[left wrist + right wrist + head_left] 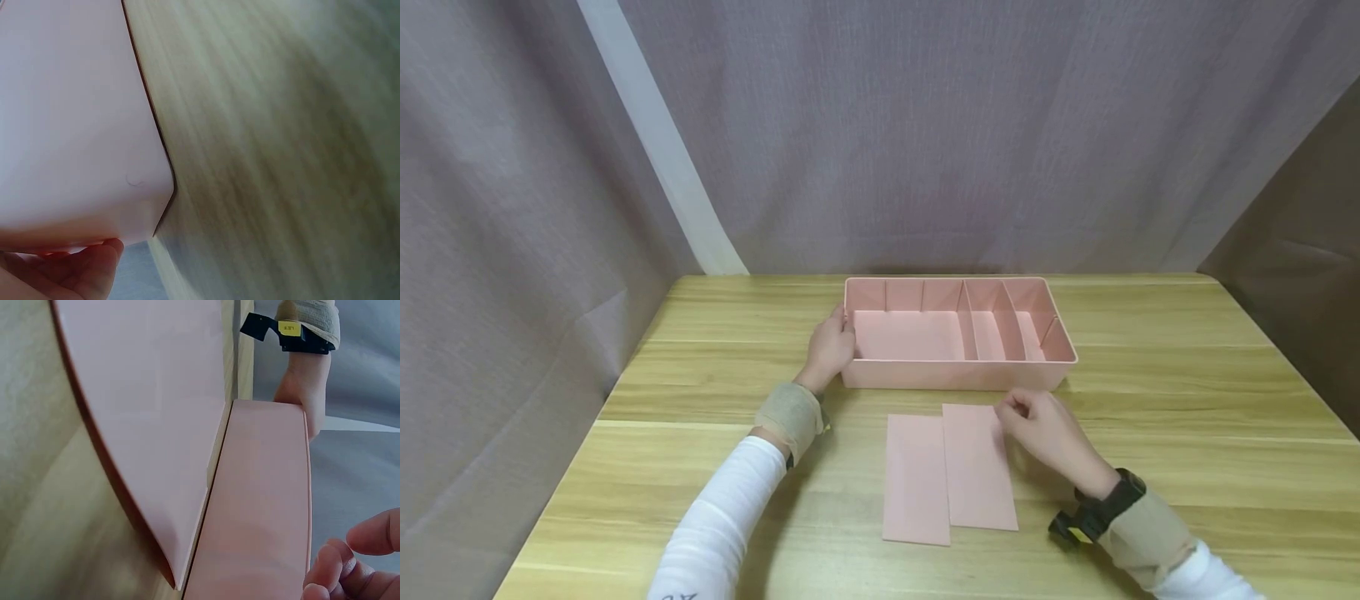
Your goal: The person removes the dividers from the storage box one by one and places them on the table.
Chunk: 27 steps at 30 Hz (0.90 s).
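Note:
A long pink divider box [958, 374] stands upright on the table, with two thin upright dividers [1009, 321] in its right part. My left hand [831, 343] holds the box's left end at the wall; in the left wrist view its curled fingers [94, 269] touch the outside of that end. Two flat pink panels lie side by side in front of the box, a left panel [916, 479] and a right panel [980, 468]. My right hand [1048, 429] is by the right panel's far right corner, fingers loosely bent, thumb apart from them in the right wrist view, holding nothing.
The wooden table [1187, 400] reaches back to a grey curtain [925, 150], and the box stands close to its far edge. Vertical ribs [886, 295] line the box's inner wall. A brown cloth [1300, 242] hangs on the right.

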{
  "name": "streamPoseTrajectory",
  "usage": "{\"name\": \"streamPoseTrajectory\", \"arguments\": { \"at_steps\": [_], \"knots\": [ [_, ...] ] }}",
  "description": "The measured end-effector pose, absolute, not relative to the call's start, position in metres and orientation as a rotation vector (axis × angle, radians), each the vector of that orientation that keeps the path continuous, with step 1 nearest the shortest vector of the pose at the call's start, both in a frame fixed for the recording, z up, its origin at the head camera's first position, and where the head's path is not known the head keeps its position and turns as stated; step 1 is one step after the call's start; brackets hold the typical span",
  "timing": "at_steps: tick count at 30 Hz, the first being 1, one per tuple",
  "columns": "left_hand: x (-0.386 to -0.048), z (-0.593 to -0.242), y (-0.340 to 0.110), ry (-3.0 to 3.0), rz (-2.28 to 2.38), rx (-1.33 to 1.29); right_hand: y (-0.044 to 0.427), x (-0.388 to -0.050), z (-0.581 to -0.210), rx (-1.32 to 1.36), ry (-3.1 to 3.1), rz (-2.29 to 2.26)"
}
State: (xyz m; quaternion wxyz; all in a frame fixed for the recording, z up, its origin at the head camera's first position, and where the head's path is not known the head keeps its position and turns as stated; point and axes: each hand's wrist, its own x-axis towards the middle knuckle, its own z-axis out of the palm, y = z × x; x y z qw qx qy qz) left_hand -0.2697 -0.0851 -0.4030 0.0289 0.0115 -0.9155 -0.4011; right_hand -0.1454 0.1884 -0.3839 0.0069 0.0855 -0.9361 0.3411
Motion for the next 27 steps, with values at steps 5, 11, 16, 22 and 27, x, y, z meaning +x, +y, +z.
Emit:
{"name": "streamPoseTrajectory", "arguments": {
  "at_steps": [5,11,16,22,27],
  "knots": [
    [-0.27,-0.403,-0.085,-2.82,-1.241,0.032,0.189,-0.148,-0.381,0.29,-2.914,1.054],
    [-0.27,-0.402,-0.085,-2.82,-1.253,0.031,0.189,-0.152,-0.377,0.302,-2.883,1.041],
    [-0.269,-0.403,-0.085,-2.818,-1.237,0.026,0.188,-0.154,-0.375,0.302,-2.871,1.022],
    [-0.269,-0.404,-0.085,-2.805,-1.241,0.012,0.189,-0.159,-0.374,0.32,-2.828,1.017],
    [-0.269,-0.404,-0.085,-2.8,-1.263,0.025,0.189,-0.163,-0.373,0.34,-2.795,1.013]
  ]
}}
